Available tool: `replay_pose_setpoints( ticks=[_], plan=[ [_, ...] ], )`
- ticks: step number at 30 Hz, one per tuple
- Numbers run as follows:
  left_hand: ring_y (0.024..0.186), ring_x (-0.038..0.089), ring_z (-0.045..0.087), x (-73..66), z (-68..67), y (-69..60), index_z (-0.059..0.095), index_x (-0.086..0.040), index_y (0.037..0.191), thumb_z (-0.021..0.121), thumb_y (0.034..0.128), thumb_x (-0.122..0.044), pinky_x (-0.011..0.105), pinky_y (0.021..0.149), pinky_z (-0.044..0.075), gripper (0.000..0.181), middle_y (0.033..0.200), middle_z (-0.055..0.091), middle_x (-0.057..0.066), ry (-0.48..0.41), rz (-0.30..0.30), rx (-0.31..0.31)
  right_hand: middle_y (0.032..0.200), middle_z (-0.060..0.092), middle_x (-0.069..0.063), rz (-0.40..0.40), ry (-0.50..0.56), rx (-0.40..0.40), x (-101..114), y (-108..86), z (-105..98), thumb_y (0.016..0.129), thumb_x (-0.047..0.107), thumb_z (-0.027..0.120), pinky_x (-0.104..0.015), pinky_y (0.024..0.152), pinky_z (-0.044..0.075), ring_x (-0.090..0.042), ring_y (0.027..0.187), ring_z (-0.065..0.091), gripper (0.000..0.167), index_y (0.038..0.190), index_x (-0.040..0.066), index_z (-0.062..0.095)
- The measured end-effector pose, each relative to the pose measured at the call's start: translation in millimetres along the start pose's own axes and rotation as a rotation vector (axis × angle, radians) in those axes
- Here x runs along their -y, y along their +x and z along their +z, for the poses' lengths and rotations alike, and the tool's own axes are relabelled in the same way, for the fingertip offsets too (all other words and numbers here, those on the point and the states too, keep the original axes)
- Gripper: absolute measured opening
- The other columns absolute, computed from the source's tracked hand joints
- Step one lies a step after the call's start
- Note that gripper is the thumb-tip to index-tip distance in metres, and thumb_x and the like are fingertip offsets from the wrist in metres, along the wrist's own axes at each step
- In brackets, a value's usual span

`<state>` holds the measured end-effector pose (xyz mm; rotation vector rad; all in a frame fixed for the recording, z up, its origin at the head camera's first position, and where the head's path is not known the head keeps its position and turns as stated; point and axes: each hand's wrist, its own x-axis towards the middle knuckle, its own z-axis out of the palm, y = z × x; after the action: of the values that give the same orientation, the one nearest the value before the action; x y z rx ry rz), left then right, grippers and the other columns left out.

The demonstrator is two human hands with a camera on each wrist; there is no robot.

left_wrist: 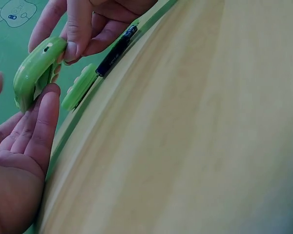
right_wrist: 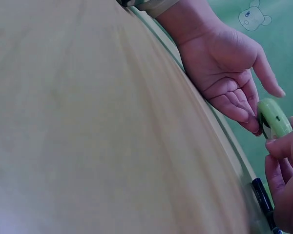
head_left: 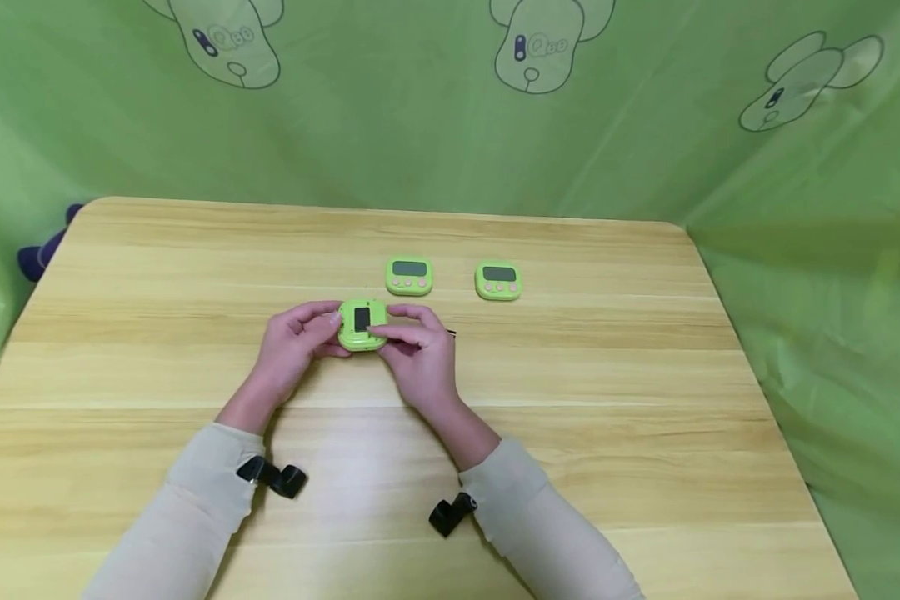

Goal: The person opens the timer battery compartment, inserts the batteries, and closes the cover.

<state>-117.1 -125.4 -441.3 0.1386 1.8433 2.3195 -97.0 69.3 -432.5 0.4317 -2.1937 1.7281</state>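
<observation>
A green digital timer (head_left: 363, 340) is held above the table between both hands, a dark rectangle on its upturned face. My right hand (head_left: 427, 362) pinches its right side between thumb and fingers. My left hand (head_left: 287, 350) is at the left side. In the left wrist view, fairly straight left fingers (left_wrist: 45, 119) touch the timer (left_wrist: 31, 73) from below. The left thumb (right_wrist: 267, 78) stands apart from it in the right wrist view. Pinkish buttons on its underside show partly in the left wrist view.
Two more green timers, one left (head_left: 409, 277) and one right (head_left: 498, 282), lie screen up behind the hands. A black pen-like stick (left_wrist: 117, 51) lies on the wooden table (head_left: 607, 400) beside the right hand. Green curtains (head_left: 390, 150) surround the back and sides.
</observation>
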Motion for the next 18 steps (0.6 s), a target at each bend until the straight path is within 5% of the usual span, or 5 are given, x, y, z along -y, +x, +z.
replay_pose_setpoints(
  ticks=[7,10,18],
  plan=[
    [0.074,0.015,0.068,2.4,3.1,1.7,0.053,0.013,0.133,0.065,0.0916,0.006,0.032,0.069,0.061,0.043,0.091,0.07,0.006,0.068,-0.017,-0.047,0.115,0.065,-0.028,0.113,0.153,-0.027,-6.3,-5.2,3.0,0.084,-0.025,0.059,-0.047,0.07,0.06,-0.041,0.087,0.068,0.032,0.114,-0.015,0.065],
    [0.075,0.014,0.067,3.1,3.2,1.7,0.056,0.011,0.132,0.066,0.091,0.006,0.032,0.068,0.061,0.042,0.094,0.068,0.009,0.104,-0.011,-0.051,0.109,0.068,-0.024,0.186,0.201,-0.058,-11.3,-8.2,4.8,0.089,-0.014,0.065,-0.042,0.071,0.061,-0.037,0.085,0.07,0.03,0.119,-0.013,0.063],
    [0.074,0.023,0.071,3.8,-2.3,-0.5,0.056,0.002,0.137,0.07,0.0907,0.002,0.037,0.068,0.061,0.048,0.094,0.07,0.022,0.205,-0.032,0.019,0.095,0.073,-0.012,0.242,0.11,-0.064,-15.5,-7.3,10.2,0.081,0.006,0.084,-0.031,0.073,0.06,-0.019,0.082,0.072,0.033,0.109,-0.006,0.071]
  ],
)
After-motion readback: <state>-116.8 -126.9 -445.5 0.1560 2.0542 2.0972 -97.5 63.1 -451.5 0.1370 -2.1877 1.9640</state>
